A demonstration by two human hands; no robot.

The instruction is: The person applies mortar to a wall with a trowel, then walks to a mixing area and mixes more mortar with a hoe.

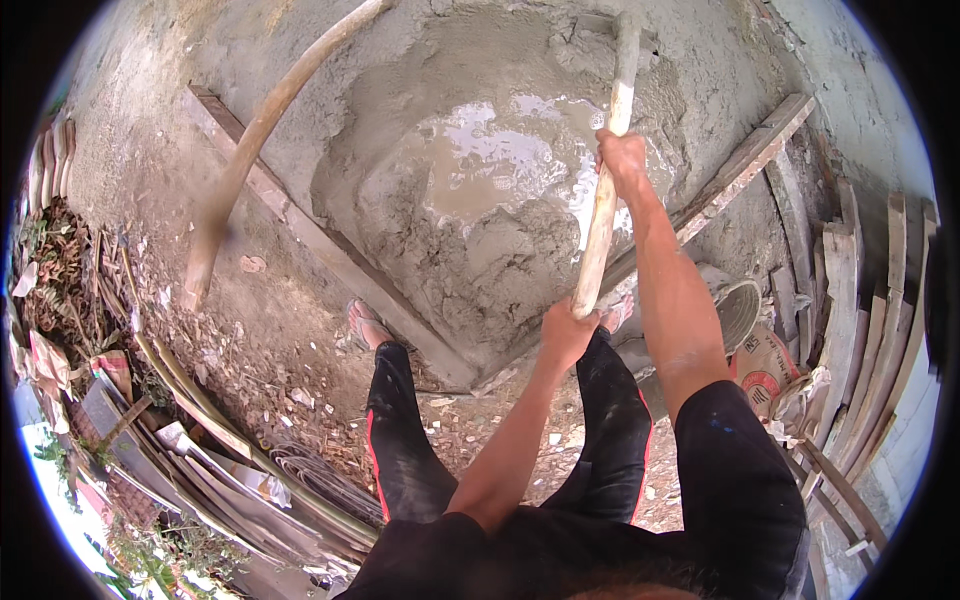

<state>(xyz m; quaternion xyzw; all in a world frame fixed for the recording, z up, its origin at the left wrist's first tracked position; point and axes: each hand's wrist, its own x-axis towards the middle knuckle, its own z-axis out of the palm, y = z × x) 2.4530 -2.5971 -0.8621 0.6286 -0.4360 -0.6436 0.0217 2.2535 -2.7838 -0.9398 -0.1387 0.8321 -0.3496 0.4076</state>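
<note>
Both my hands are closed around the pale wooden handle (598, 235) of a hoe. My left hand (570, 335) grips its near end, close to my right knee. Farther up the shaft is my right hand (622, 158), with that arm stretched forward. The hoe's blade (597, 24) sits at the far side of a bed of wet grey mortar (490, 240), partly sunk or coated in it. Water (485, 140) pools in the middle of the mortar. Two wooden boards, a left one (330, 250) and a right one (745, 165), meet in a V in front of my feet.
Another long curved wooden handle (270, 110) slants across the left board; its far end is out of view. To my right are a bucket (740, 308), a cement sack (765, 370) and upright planks (845, 300) by the wall. Stacked boards (215, 480) and debris lie left.
</note>
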